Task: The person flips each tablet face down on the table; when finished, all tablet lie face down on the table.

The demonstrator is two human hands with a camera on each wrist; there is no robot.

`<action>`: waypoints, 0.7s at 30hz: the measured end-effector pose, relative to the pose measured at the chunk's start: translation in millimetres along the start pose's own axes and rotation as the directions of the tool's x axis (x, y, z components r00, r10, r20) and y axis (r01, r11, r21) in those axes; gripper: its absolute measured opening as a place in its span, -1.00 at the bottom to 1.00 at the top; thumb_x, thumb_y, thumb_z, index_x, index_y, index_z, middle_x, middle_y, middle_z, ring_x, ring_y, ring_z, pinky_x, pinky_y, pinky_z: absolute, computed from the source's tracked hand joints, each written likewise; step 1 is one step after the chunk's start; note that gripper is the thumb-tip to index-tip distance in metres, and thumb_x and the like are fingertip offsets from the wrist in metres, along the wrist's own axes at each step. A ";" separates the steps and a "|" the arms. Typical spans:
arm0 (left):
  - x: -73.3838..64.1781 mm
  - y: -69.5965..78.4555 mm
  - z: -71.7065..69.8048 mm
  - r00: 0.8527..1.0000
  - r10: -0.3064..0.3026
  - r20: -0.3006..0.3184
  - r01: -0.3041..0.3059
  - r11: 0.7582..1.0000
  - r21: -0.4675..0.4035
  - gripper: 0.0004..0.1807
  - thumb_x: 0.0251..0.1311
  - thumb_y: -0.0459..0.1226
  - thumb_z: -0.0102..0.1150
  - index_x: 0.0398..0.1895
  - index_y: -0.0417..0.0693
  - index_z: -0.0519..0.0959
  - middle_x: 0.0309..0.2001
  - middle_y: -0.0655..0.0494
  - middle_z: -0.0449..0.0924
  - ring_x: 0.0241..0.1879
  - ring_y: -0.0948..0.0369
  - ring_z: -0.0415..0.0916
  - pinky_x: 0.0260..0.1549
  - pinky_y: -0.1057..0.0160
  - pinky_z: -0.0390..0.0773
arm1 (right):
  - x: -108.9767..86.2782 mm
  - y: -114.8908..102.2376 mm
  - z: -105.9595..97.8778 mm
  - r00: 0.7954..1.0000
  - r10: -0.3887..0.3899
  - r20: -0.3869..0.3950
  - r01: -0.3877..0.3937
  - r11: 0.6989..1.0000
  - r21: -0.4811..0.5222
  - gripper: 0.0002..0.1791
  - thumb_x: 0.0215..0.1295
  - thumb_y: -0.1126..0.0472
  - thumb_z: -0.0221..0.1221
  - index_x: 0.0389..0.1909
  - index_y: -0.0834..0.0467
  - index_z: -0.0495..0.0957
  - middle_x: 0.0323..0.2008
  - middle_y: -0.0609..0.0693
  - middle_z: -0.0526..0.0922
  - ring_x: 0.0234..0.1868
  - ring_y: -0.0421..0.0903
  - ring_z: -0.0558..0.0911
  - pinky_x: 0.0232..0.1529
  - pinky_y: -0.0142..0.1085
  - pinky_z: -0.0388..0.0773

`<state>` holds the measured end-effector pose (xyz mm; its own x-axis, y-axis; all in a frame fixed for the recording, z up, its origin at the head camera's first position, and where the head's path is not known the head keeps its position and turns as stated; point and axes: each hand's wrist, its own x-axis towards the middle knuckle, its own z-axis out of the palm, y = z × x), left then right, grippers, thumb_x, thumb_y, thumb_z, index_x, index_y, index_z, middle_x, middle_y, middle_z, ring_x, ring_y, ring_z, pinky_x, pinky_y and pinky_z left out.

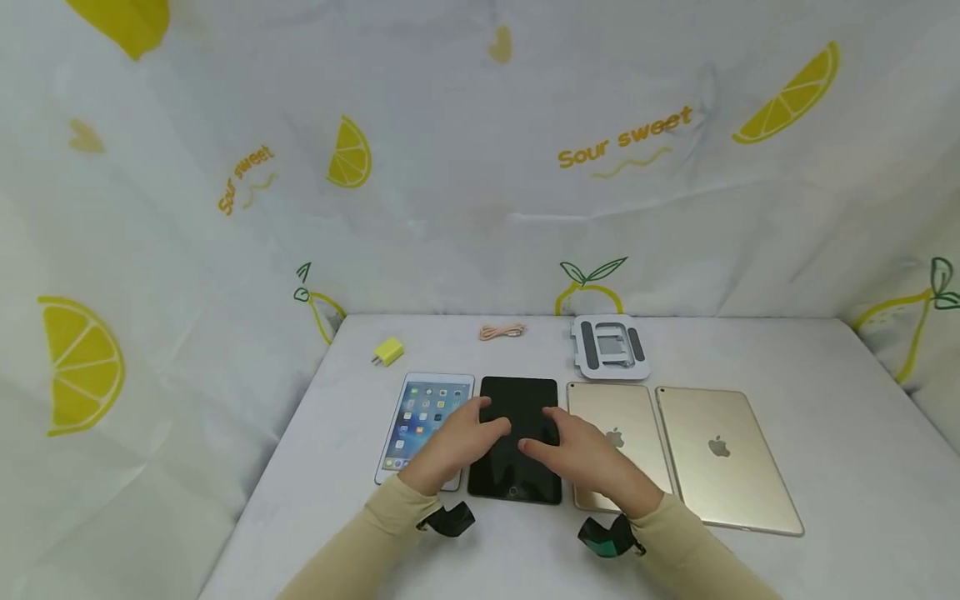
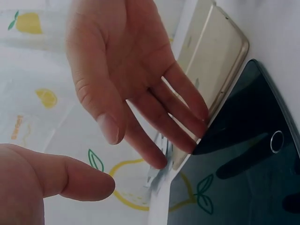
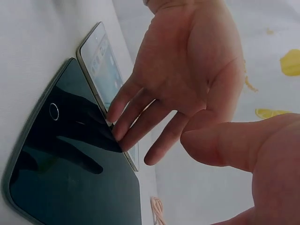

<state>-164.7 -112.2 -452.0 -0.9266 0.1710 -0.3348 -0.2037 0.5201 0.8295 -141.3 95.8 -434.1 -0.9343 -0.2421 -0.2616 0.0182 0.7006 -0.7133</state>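
Observation:
A black tablet [image 1: 513, 467] lies face up with its screen dark and its round button toward me. My left hand [image 1: 459, 435] is over its left side, fingers extended near the edge beside the white tablet [image 1: 420, 417], whose screen shows app icons. On the other side, my right hand [image 1: 588, 454] hovers at the tablet's right edge, partly covering a gold tablet [image 1: 592, 400]. In the left wrist view, the right hand's fingertips [image 2: 192, 145] are at the black tablet's edge; whether they touch it I cannot tell. Neither hand grips anything.
A second gold tablet [image 1: 735, 475] lies face down at the right. Behind the row are a yellow charger plug [image 1: 388, 351], a coiled pink cable [image 1: 502, 332] and a folded grey stand [image 1: 611, 347]. A lemon-print cloth [image 1: 450, 217] hangs behind the white table [image 1: 825, 400].

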 end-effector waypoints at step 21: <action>-1.5 1.4 -10.7 1.000 0.000 0.001 0.000 0.996 -0.087 -0.20 0.43 -0.02 0.17 0.65 -0.14 0.28 0.62 -0.27 0.29 0.58 -0.24 0.30 0.47 -0.44 0.36 | 0.0 5.4 -3.7 0.999 -0.016 -0.033 0.017 1.000 0.021 -0.20 0.43 -0.18 0.30 0.47 0.30 0.47 0.13 0.18 0.75 -0.01 -0.04 0.69 -0.04 -0.03 0.69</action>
<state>-167.0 -120.7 -445.5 -0.9263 0.1717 -0.3355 -0.2307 0.4456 0.8650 -142.5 102.1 -435.5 -0.9456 -0.2313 -0.2288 0.0102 0.6819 -0.7314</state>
